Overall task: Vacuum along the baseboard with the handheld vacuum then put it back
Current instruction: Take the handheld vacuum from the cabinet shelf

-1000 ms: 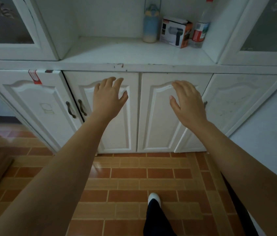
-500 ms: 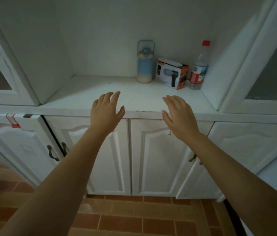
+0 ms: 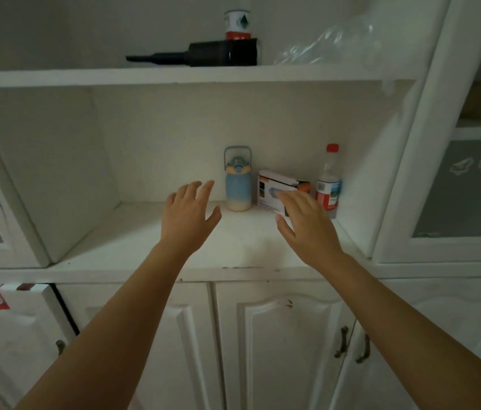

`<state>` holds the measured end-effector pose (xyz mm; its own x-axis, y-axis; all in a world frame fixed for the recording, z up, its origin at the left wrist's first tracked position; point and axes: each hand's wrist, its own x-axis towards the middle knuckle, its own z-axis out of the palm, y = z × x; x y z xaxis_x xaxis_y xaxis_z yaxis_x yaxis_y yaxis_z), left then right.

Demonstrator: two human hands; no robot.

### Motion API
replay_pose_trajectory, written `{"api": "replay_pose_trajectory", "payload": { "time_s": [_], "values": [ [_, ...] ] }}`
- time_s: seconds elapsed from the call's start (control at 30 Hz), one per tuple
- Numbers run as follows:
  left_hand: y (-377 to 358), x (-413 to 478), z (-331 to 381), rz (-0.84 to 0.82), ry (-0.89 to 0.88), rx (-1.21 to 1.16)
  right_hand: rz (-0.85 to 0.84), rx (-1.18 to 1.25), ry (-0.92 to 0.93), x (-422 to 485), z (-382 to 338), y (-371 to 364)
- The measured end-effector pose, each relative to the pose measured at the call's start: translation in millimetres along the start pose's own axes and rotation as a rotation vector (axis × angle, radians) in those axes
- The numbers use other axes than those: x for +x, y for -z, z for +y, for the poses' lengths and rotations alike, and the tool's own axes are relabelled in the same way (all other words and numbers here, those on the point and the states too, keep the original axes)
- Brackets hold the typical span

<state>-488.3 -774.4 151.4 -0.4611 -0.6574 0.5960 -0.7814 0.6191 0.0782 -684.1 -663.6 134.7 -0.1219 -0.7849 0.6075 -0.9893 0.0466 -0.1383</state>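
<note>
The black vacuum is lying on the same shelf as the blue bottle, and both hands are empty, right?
No. The head view shows the black vacuum lying on the upper shelf, above the one with the blue bottle. The left hand and right hand are empty.

The handheld vacuum [image 3: 221, 53] looks like black plastic, the body slightly glossy and the nozzle more matt. The cabinet [image 3: 144, 241] is matt white painted wood, chipped a little at the front edge. The bag [image 3: 328, 45] is clear, crinkled plastic film. The box [image 3: 274, 187] seems to be printed cardboard. The door handles [image 3: 363, 349] look like dark metal.
</note>
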Motion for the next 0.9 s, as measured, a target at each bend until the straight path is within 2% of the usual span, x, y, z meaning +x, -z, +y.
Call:
{"api": "replay_pose_trajectory", "payload": {
  "time_s": [0.2, 0.6, 0.9],
  "values": [
    [11.2, 12.4, 2.2, 0.029, -0.022, -0.008, 0.048, -0.027, 0.017, 11.7, -3.7, 19.3],
    [88.0, 51.2, -7.6, 0.315, -0.088, 0.0, 0.318, -0.066, 0.111, 65.1, -34.9, 110.0],
    [115.3, 64.8, -28.0, 0.368, -0.072, 0.007, 0.415, -0.068, 0.163, 99.4, -46.0, 137.3]
  ]
}}
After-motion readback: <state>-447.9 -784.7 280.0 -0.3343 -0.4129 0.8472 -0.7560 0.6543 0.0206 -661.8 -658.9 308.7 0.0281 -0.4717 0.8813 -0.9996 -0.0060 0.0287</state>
